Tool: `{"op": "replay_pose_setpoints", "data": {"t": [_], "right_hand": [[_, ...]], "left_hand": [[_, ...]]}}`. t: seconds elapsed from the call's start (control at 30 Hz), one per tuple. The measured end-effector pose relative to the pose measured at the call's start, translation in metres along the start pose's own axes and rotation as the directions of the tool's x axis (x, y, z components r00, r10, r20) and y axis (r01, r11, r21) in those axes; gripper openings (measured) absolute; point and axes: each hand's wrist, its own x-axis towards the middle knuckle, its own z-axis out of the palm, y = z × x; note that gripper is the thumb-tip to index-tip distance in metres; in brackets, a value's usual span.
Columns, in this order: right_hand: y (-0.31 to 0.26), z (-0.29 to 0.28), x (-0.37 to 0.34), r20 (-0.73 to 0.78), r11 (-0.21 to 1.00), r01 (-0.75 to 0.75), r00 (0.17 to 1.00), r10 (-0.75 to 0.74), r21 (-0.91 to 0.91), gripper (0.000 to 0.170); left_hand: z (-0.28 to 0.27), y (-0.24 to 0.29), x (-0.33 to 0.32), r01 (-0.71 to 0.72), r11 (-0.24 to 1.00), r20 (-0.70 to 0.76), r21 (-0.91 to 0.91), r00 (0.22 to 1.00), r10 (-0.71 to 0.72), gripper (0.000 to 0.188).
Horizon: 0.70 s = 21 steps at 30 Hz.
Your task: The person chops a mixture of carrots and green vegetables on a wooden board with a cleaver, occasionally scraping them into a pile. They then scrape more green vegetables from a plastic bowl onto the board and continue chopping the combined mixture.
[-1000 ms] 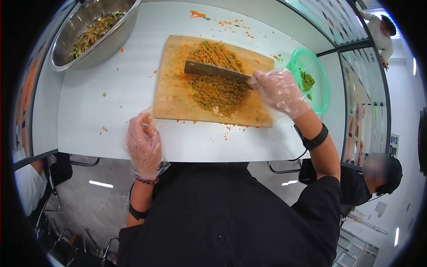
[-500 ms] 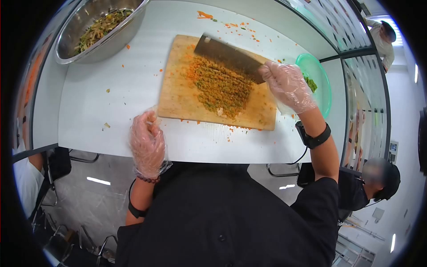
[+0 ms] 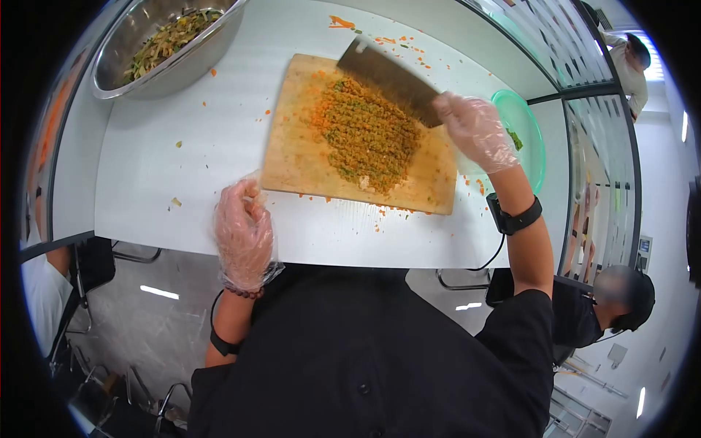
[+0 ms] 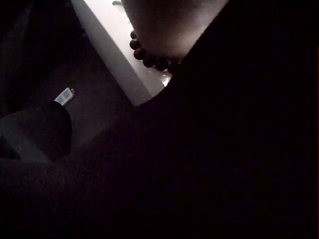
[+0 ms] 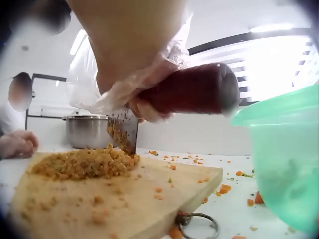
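Note:
My right hand point(image 3: 478, 131), in a clear plastic glove, grips a cleaver point(image 3: 387, 82) by its dark red handle point(image 5: 192, 90). The broad blade lies along the far side of a mound of finely chopped orange and green vegetables point(image 3: 372, 139), with bits stuck to it in the right wrist view. Under the mound is a wooden cutting board point(image 3: 286, 146). My left hand point(image 3: 245, 233), gloved too, is at the table's front edge near the board's near left corner, fingers loosely curled around nothing. In the dark left wrist view only a forearm and beaded bracelet point(image 4: 149, 60) show.
A steel bowl point(image 3: 208, 62) of shredded vegetables stands at the far left. Right of the board is a green plastic basin point(image 3: 539, 150) with some chopped greens. Carrot scraps point(image 3: 342, 22) lie scattered on the white table. A metal ring point(image 5: 202, 226) hangs from the board's edge.
The cleaver has moved from across the middle of the mound to its far side, blade tilting over flatter. The chopped vegetables are gathered closer together. My left hand has stayed nearly still.

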Motion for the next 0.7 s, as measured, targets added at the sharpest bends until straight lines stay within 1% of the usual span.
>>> {"op": "replay_pose_setpoints", "data": {"t": [0.07,0.17,0.27,0.37,0.47,0.5,0.57,0.6,0.7], "right_hand": [[0.002,0.007,-0.001,0.026,0.993,0.062,0.998,-0.059,-0.097,0.042],[0.006,-0.004,-0.004,-0.021,0.997,-0.006,1.000,0.004,-0.071,0.042],[0.004,0.003,-0.006,0.073,0.991,0.002,0.997,0.008,-0.132,0.041],[0.003,-0.010,-0.013,0.023,0.993,-0.106,0.994,0.105,0.048,0.039],[0.002,-0.013,-0.018,-0.058,0.925,-0.328,0.937,0.345,0.193,0.038],[0.004,-0.013,-0.022,-0.099,0.932,-0.322,0.935,0.340,0.165,0.041],[0.002,-0.011,-0.025,-0.169,0.955,-0.290,0.940,0.297,0.067,0.040],[0.001,-0.008,-0.026,-0.204,0.960,-0.279,0.939,0.276,0.017,0.040],[0.004,0.004,-0.026,-0.197,0.947,-0.262,0.954,0.225,-0.187,0.037]], "left_hand": [[0.000,0.000,0.000,0.007,1.000,0.011,0.000,1.000,-0.007,0.040],[0.000,0.002,0.000,0.024,0.999,0.009,-0.030,1.000,-0.023,0.040],[0.000,0.002,0.000,0.010,1.000,0.002,-0.026,1.000,-0.010,0.039],[0.000,-0.003,-0.001,-0.003,1.000,0.016,0.026,1.000,0.002,0.043],[0.000,-0.003,-0.001,0.001,1.000,0.013,0.008,1.000,-0.001,0.043],[-0.001,-0.002,-0.001,0.012,1.000,0.021,0.003,1.000,-0.012,0.042],[-0.002,0.000,0.000,0.032,0.999,0.038,-0.007,0.999,-0.032,0.042],[-0.002,0.000,0.000,0.020,1.000,0.030,-0.005,0.999,-0.020,0.041],[0.000,0.000,0.001,-0.007,1.000,0.016,-0.009,1.000,0.007,0.040]]}}
